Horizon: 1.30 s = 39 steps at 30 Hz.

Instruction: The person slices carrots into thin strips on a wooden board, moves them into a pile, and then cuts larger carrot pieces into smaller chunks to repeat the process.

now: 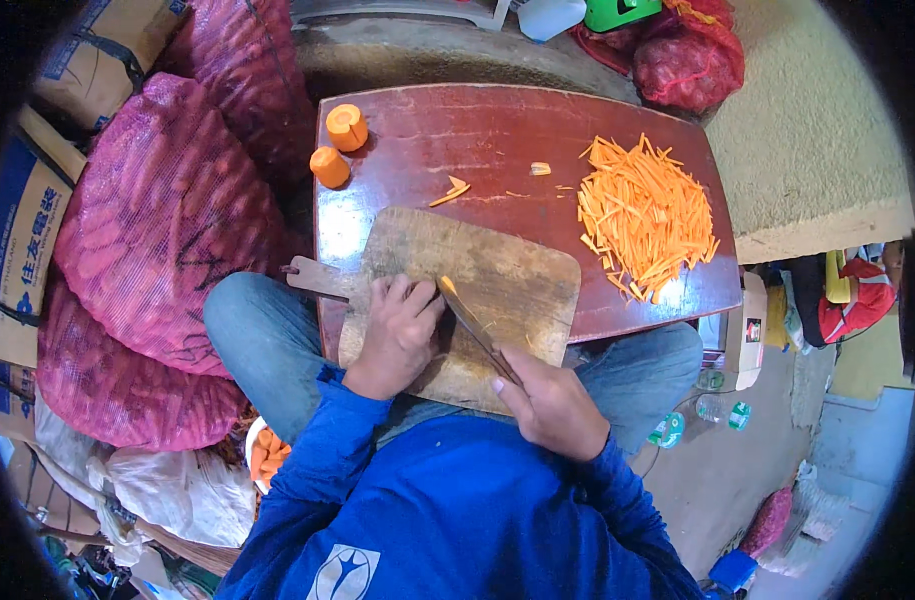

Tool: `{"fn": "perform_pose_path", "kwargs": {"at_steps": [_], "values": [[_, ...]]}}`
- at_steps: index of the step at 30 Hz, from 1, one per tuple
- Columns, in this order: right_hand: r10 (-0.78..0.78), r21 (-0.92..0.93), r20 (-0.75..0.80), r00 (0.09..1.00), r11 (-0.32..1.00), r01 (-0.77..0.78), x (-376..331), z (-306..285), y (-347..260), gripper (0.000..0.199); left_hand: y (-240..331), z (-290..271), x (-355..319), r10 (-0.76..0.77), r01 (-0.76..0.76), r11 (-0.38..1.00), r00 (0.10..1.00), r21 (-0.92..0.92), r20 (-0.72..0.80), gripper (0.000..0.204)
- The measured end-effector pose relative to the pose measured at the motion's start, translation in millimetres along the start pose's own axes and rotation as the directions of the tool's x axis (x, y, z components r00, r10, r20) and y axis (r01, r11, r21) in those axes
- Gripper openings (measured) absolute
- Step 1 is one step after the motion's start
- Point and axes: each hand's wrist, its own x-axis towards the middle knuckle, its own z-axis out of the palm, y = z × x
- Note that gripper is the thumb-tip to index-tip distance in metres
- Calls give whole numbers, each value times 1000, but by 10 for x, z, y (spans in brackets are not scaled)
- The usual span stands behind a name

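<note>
The knife is clasped in the right grip; under the curled left grip, contents cannot be told; strokes are best kept beside it.

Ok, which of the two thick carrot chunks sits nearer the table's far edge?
The upper chunk in the picture; the lower chunk stands closer to your left hand.

A knife is slanting over the worn board; orange sticks are lying heaped beyond its right corner, chunks beyond its left.
</note>
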Motion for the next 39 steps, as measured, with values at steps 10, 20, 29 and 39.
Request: {"fn": "perform_pose_path", "kwargs": {"at_steps": [10, 20, 29, 39], "values": [[48, -109, 81, 996, 993, -39, 231, -11, -117, 43, -36, 54, 6, 2, -2, 1000, 1000, 1, -26, 35], [72, -50, 88, 994, 996, -68, 205, -33, -185, 42, 0, 40, 54, -34, 37, 999, 994, 25, -108, 33], [87, -35, 75, 993, 996, -85, 210, -5, -130, 39, 12, 40, 36, -62, 62, 998, 992, 3, -106, 38], [83, -45, 80, 993, 996, -79, 219, -32, -158, 40, 51, 18, 24, -75, 74, 997, 989, -11, -125, 37]]}}
